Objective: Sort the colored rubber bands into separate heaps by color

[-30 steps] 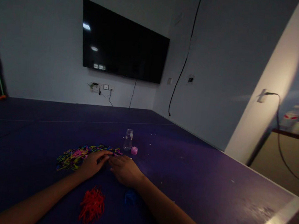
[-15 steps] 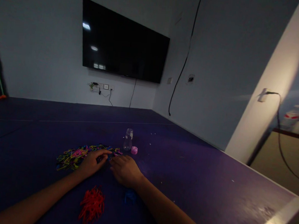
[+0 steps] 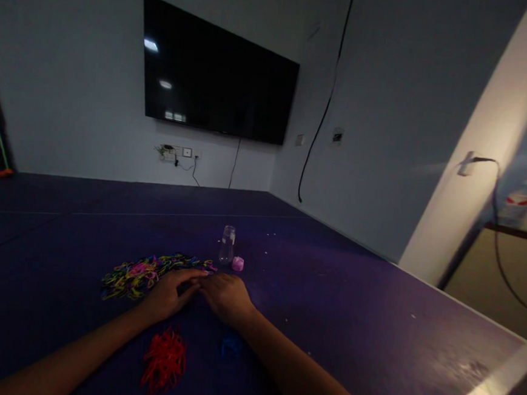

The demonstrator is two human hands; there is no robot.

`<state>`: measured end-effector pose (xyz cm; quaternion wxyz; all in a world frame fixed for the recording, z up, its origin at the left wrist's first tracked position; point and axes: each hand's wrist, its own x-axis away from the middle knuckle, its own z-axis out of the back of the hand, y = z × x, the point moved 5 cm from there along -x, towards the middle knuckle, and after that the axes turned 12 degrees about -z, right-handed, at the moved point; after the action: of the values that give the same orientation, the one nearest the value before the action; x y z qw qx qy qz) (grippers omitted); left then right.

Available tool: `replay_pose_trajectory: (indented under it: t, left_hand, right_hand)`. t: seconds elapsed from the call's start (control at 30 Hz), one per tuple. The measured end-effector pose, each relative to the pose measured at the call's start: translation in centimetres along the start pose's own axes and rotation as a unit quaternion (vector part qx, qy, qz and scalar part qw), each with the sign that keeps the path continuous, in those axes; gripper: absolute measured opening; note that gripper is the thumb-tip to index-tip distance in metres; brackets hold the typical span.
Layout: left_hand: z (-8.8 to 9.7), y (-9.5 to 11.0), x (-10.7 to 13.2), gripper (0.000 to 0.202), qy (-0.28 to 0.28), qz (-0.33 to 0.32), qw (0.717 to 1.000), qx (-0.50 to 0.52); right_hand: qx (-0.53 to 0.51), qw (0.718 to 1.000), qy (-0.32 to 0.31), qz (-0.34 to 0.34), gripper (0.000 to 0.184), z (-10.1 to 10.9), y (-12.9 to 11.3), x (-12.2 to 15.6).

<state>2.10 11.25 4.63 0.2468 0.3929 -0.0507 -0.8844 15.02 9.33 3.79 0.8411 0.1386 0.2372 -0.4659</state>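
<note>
My left hand (image 3: 167, 295) rests at the near right edge of a pile of mixed-colour rubber bands (image 3: 132, 276). Its thumb and forefinger are apart, and both reach toward my right hand (image 3: 227, 298). The right hand's fingers are bent together and meet the left fingertips. Whatever lies between them is too small and dark to make out. Nearer to me, a heap of red rubber bands (image 3: 164, 360) lies between my forearms. A small bunch of blue bands (image 3: 230, 346) sits beside my right wrist. Beyond the hands stand a clear bottle (image 3: 227, 246) without its cap and a pink cap (image 3: 238, 264).
The dark purple table top (image 3: 351, 302) stretches to the walls, with small white scraps on its right part. A black television (image 3: 218, 72) hangs on the far wall. A black cable (image 3: 323, 114) dangles along the right wall. A plastic bottle (image 3: 520, 196) stands at far right.
My left hand has moved slightly right, and its fingertips now meet my right hand's fingers. The bands, bottle and cap lie as before; the view has shifted a little.
</note>
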Motion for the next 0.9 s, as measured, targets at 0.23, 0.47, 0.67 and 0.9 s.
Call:
replay_pose_trajectory:
  t: [0.23,0.47,0.67,0.9]
  left_hand:
    - [-0.1,0.0,0.2,0.033,-0.004,0.013,0.999,0.043]
    - [0.8,-1.9,0.1,0.029,0.019,-0.039,0.995,-0.089]
    - [-0.5,-3.4,0.3,0.023,-0.043,-0.030,0.990,-0.132]
    - [-0.9,-3.2,0.5,0.025,-0.084,-0.002,0.988,-0.127]
  right_hand:
    - [0.015,0.999,-0.025,-0.023,0.021,0.1,0.6,0.2]
    - [-0.018,0.980,-0.095,-0.174,0.016,3.5,1.9,0.6]
    - [-0.154,0.948,-0.146,-0.237,0.009,5.3,2.6,2.8]
    - [-0.282,0.904,-0.255,-0.193,0.010,5.4,2.9,5.1]
